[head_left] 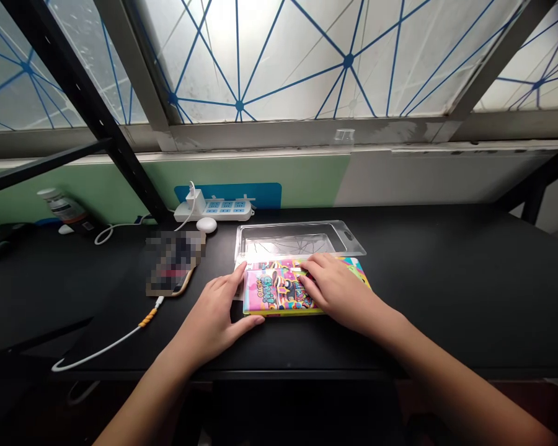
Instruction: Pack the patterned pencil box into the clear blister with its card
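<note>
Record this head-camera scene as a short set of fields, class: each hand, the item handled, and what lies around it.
Left hand: beside the package's left end, fingers touching it
Right hand: resting palm-down on top of the package
Item: brightly printed yellow-edged package
Behind item: clear plastic blister tray
Surface: black desk
Further left: blurred phone on a white cable
Back of desk: white power strip

phone [174, 263] blurred; hands [214, 322] [339, 291] partly hide package [272, 294]
</note>
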Demonstrator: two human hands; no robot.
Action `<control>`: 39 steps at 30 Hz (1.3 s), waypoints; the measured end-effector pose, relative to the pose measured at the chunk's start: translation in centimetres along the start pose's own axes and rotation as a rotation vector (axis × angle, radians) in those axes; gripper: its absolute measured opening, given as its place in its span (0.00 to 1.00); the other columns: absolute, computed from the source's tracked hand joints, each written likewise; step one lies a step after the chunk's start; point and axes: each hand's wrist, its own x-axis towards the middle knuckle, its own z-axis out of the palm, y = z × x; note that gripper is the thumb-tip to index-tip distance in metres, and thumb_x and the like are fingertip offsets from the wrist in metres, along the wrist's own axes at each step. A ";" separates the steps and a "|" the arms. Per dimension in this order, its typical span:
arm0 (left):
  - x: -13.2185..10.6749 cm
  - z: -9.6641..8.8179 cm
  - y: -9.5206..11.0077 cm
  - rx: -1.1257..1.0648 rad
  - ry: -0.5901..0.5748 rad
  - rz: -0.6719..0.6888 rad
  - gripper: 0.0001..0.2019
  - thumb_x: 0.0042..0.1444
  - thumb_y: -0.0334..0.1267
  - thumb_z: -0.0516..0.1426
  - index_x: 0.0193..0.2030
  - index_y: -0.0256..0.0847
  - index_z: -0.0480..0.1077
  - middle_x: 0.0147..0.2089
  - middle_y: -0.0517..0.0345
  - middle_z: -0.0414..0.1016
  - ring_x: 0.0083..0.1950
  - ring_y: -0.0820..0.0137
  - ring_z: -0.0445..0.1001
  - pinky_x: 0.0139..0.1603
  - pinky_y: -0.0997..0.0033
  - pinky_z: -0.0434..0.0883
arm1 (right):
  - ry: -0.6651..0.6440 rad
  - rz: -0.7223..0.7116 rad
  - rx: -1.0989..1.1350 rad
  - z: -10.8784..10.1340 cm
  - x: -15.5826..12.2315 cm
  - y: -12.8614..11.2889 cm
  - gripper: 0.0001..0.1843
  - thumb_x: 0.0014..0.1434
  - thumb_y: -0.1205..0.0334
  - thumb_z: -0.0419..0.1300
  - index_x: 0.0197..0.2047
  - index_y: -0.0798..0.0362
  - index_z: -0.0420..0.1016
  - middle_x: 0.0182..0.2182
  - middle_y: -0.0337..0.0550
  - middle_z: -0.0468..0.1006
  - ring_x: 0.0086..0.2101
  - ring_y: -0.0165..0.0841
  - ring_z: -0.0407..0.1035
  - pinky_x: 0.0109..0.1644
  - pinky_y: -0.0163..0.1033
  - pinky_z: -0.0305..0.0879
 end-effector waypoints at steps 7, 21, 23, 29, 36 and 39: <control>0.0 0.0 -0.1 -0.004 0.005 0.049 0.50 0.65 0.53 0.60 0.79 0.52 0.27 0.66 0.45 0.71 0.64 0.48 0.70 0.62 0.47 0.67 | 0.157 0.000 -0.005 1.3 0.0 -0.2 0.13 0.72 0.62 0.50 0.45 0.54 0.75 0.39 0.51 0.77 0.41 0.45 0.71 0.44 0.49 0.68; 0.3 -1.0 0.4 -0.066 -0.054 0.072 0.31 0.71 0.61 0.44 0.73 0.50 0.62 0.69 0.50 0.70 0.70 0.50 0.65 0.69 0.47 0.63 | 0.571 -0.124 0.012 -0.4 -2.1 -1.5 0.07 0.71 0.64 0.54 0.47 0.48 0.72 0.42 0.48 0.80 0.44 0.42 0.74 0.56 0.52 0.66; 0.2 -1.3 0.1 -0.119 -0.077 0.077 0.40 0.68 0.67 0.34 0.74 0.48 0.61 0.72 0.50 0.67 0.71 0.49 0.62 0.70 0.45 0.61 | 0.587 -0.245 0.040 -1.4 -4.1 -1.9 0.10 0.68 0.66 0.59 0.51 0.46 0.72 0.42 0.44 0.83 0.45 0.40 0.76 0.62 0.54 0.62; -0.1 -2.1 -0.4 -0.226 -0.124 0.041 0.51 0.58 0.75 0.26 0.75 0.48 0.59 0.75 0.53 0.61 0.74 0.47 0.58 0.73 0.42 0.57 | 0.279 -0.215 0.228 -2.9 -9.9 0.7 0.17 0.64 0.41 0.61 0.50 0.40 0.79 0.58 0.47 0.79 0.58 0.53 0.72 0.69 0.64 0.54; 0.1 -1.8 0.1 -0.117 -0.148 -0.030 0.38 0.64 0.57 0.60 0.77 0.55 0.53 0.75 0.52 0.61 0.74 0.48 0.58 0.71 0.44 0.63 | -0.042 0.148 0.376 -0.8 -11.8 6.7 0.67 0.44 0.39 0.76 0.78 0.35 0.44 0.76 0.52 0.50 0.69 0.61 0.54 0.63 0.62 0.68; 0.0 -1.6 0.1 -0.124 -0.136 -0.048 0.39 0.63 0.57 0.60 0.77 0.54 0.52 0.74 0.51 0.62 0.74 0.49 0.60 0.71 0.46 0.63 | -0.021 0.252 0.423 -0.2 -11.6 7.4 0.60 0.51 0.40 0.72 0.78 0.38 0.45 0.74 0.53 0.57 0.67 0.57 0.59 0.65 0.61 0.66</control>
